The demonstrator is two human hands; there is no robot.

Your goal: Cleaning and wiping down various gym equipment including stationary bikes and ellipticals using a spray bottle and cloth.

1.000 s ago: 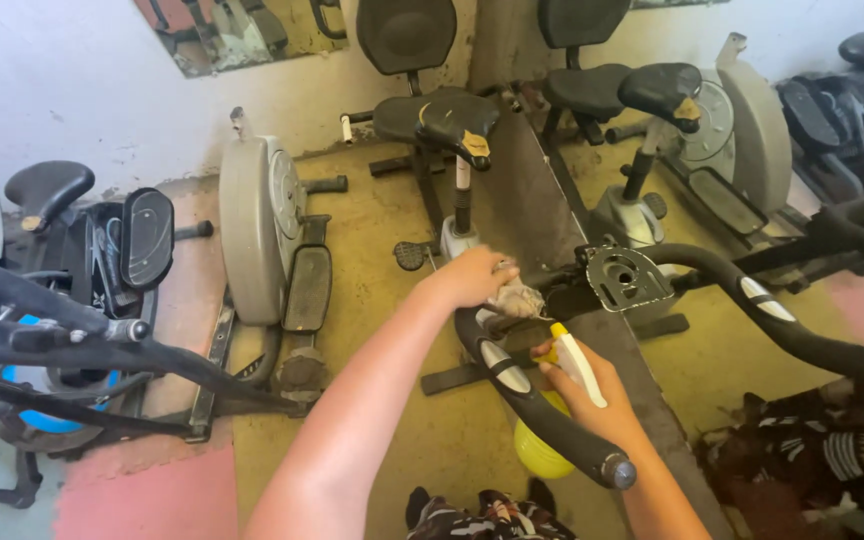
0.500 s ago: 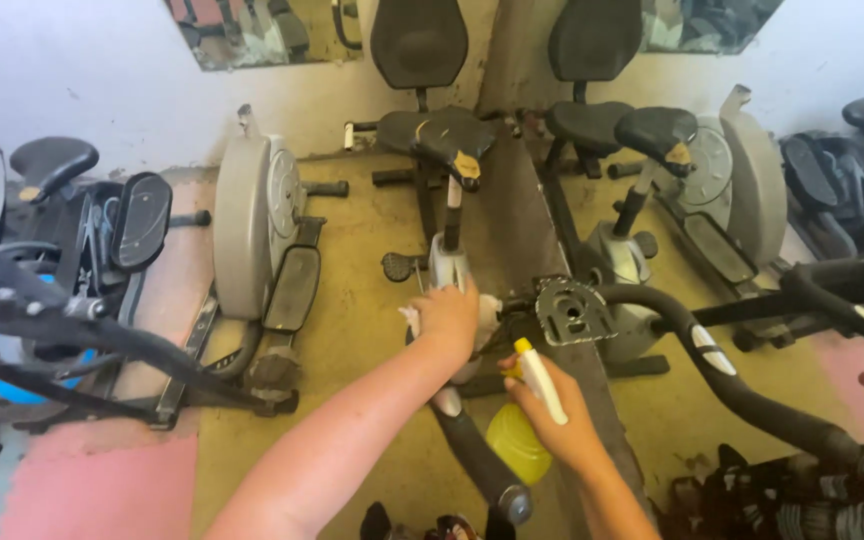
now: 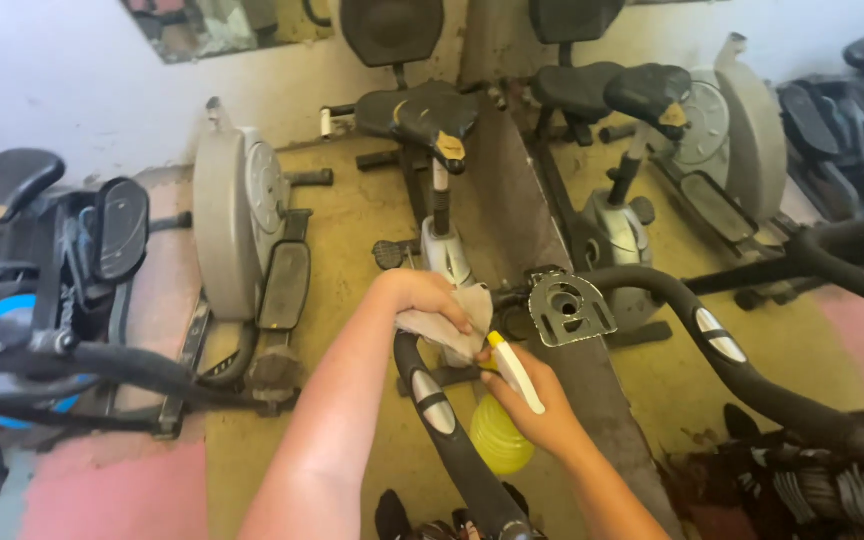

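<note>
Here, head view: both hands at the left handlebar of an exercise bike, cloth and spray bottle in use.

Left hand (image 3: 420, 297) has fingers curled shut on a pale cloth (image 3: 452, 322), pressing it onto the top bend of the black handlebar (image 3: 442, 420), so the cloth wraps the curve. Right hand (image 3: 535, 400) grips a yellow spray bottle (image 3: 505, 425) just right of the bar, its nozzle angled up toward the cloth, close enough to wet that spot. The empty console bracket (image 3: 570, 308) sits just right; the bike's saddle (image 3: 422, 112) lies beyond.

two hands (image 3: 422, 300), one cloth (image 3: 457, 325), one spray bottle (image 3: 504, 425)
</note>
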